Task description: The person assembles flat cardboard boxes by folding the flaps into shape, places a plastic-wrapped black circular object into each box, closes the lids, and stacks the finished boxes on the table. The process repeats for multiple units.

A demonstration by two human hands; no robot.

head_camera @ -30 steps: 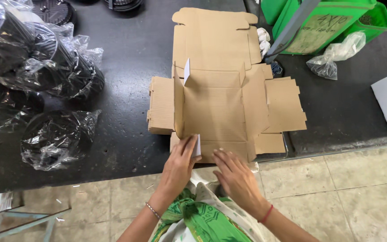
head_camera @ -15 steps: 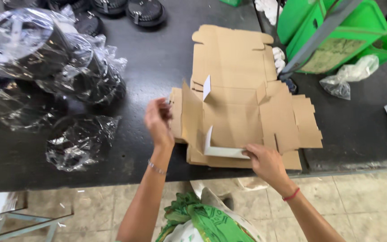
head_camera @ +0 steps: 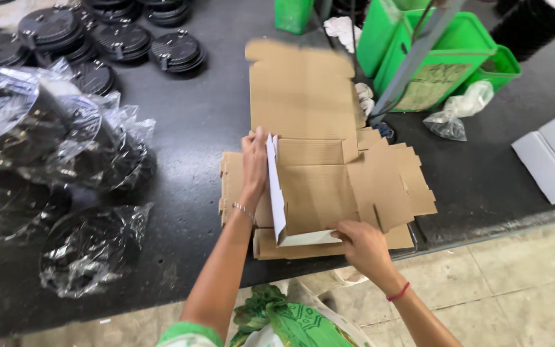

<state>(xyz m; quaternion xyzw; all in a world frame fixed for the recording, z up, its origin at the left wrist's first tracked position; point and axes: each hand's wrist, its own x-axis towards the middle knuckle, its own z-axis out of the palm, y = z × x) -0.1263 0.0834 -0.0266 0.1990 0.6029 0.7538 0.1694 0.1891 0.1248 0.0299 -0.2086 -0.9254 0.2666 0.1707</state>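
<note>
A flat brown cardboard box blank (head_camera: pixel 319 173) lies on the dark worktable (head_camera: pixel 187 128), partly folded up. My left hand (head_camera: pixel 254 157) presses against the raised left side wall of the box, which shows a white outer face. My right hand (head_camera: pixel 361 241) holds the near front wall at the table's edge, fingers on its white outer face. The box's long lid flap (head_camera: pixel 300 87) lies flat, pointing away from me. The right side flaps (head_camera: pixel 393 180) are only partly raised.
Black round parts wrapped in clear plastic (head_camera: pixel 65 148) fill the left of the table; bare black discs (head_camera: pixel 123 35) sit stacked at the back left. Green plastic bins (head_camera: pixel 431 58), a small clear bag (head_camera: pixel 460 112) and white folded cartons (head_camera: pixel 554 154) are at the right.
My left hand has moved from the front edge up to the left wall and stood it upright. My right hand has shifted right and folded up the front wall. The view has tilted.
</note>
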